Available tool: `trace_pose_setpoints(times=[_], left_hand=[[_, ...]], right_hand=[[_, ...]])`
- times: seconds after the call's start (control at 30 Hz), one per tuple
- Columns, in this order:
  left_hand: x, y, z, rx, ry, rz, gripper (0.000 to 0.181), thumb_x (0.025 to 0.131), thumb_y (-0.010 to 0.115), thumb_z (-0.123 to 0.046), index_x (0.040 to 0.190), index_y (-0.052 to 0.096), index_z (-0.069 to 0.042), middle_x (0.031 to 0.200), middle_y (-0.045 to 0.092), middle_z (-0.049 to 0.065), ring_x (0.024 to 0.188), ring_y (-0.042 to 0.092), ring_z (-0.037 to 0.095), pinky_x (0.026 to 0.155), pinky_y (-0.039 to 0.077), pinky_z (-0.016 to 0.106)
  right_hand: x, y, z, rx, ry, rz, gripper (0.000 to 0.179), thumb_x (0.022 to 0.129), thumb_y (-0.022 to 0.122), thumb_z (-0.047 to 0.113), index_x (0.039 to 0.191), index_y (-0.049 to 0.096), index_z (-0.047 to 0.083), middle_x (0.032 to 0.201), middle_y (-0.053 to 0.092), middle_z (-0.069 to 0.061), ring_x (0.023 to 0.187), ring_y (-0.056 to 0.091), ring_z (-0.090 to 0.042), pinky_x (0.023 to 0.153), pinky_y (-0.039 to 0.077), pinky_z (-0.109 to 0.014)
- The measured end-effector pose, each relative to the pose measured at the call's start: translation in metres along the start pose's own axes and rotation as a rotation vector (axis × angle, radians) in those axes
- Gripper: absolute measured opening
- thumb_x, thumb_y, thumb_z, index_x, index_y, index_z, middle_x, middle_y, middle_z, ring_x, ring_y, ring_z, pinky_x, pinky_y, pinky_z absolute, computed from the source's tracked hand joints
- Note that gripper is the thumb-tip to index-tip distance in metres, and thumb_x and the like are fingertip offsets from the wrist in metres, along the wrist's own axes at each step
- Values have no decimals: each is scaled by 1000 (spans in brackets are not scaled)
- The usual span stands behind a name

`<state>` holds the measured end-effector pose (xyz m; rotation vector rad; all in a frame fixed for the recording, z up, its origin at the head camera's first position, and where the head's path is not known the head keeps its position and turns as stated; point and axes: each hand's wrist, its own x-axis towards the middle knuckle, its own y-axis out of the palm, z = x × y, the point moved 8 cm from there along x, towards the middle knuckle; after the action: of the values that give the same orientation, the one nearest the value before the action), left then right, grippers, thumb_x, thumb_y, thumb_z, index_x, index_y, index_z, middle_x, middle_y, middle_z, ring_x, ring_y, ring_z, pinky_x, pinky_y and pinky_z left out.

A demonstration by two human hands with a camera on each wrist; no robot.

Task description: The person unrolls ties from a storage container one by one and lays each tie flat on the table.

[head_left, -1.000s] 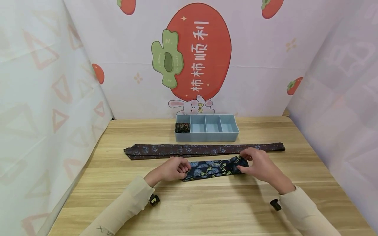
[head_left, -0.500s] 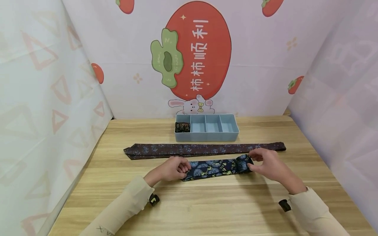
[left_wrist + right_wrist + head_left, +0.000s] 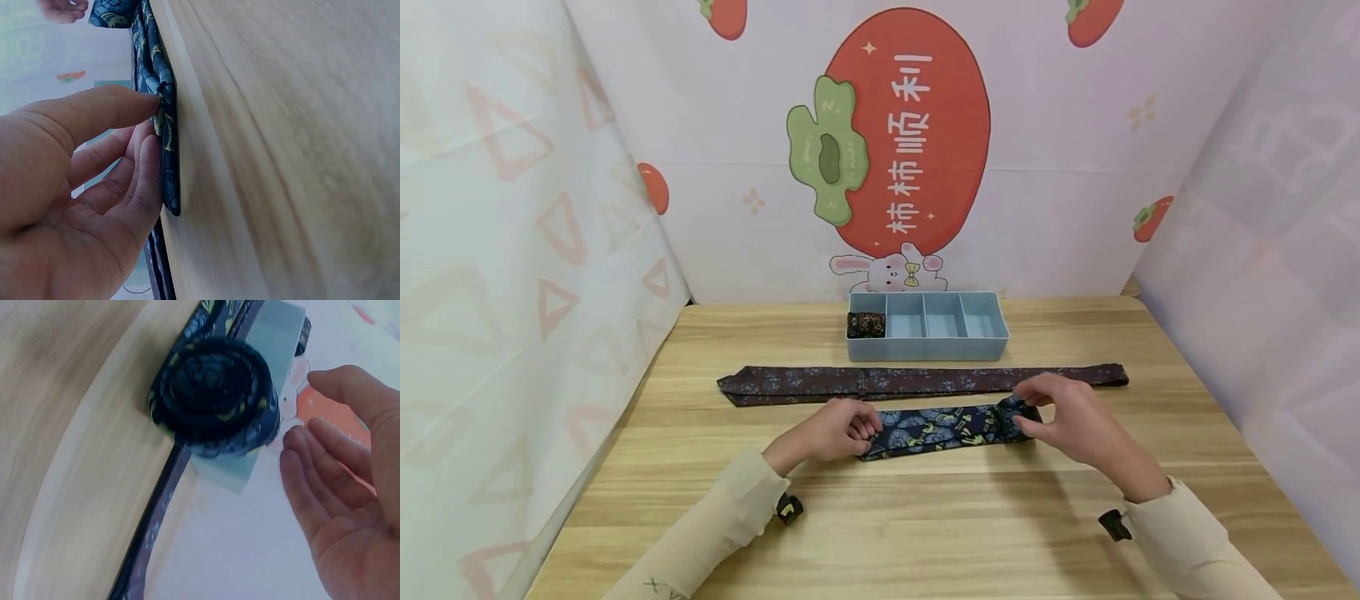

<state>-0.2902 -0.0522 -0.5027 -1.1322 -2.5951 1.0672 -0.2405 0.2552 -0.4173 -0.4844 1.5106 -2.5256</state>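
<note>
A dark blue necktie [image 3: 936,427] with blue and yellow figures lies folded lengthwise on the table, its right part wound into a roll [image 3: 212,394]. My left hand [image 3: 838,429] holds the necktie's pointed left end, thumb and fingertips on the cloth in the left wrist view. My right hand [image 3: 1071,417] is at the roll, thumb and fingers spread; in the right wrist view a gap shows between its fingertips and the roll. Behind lies a maroon necktie [image 3: 805,381] with blue flowers, stretched out straight.
At the back stands a light blue box [image 3: 928,350] with several compartments. A dark rolled piece of patterned cloth [image 3: 867,325] sits in its leftmost compartment. Printed white cloth [image 3: 730,233] hangs behind the wooden table [image 3: 910,525] and along both sides.
The roll at the necktie's right end has turned and shifted slightly. My right hand moved right, then back left, and its fingers loosened from the roll. My left hand stayed put.
</note>
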Motion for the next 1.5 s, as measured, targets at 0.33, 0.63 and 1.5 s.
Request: trace_pose_setpoints(times=[0.33, 0.63, 1.5], left_hand=[[-3, -3, 2, -10, 0, 5, 21, 95, 71, 1, 114, 74, -5, 104, 71, 4, 91, 65, 10, 81, 60, 21], [-3, -2, 5, -5, -8, 13, 21, 95, 71, 0, 114, 74, -7, 105, 71, 4, 92, 66, 10, 82, 60, 23], [-15, -12, 12, -8, 0, 21, 21, 95, 71, 0, 115, 75, -6, 105, 73, 5, 91, 67, 8, 81, 60, 19]], right_hand=[[11, 16, 8, -27, -35, -5, 29, 85, 89, 15, 109, 76, 6, 102, 74, -4, 90, 69, -17, 78, 62, -39], [11, 12, -8, -97, 34, -58, 37, 81, 92, 23, 106, 75, 1, 96, 70, -9, 86, 66, -22, 75, 60, -44], [11, 3, -23, -40, 97, 31, 38, 88, 86, 23, 115, 75, 0, 110, 75, -17, 97, 72, -31, 82, 62, -52]])
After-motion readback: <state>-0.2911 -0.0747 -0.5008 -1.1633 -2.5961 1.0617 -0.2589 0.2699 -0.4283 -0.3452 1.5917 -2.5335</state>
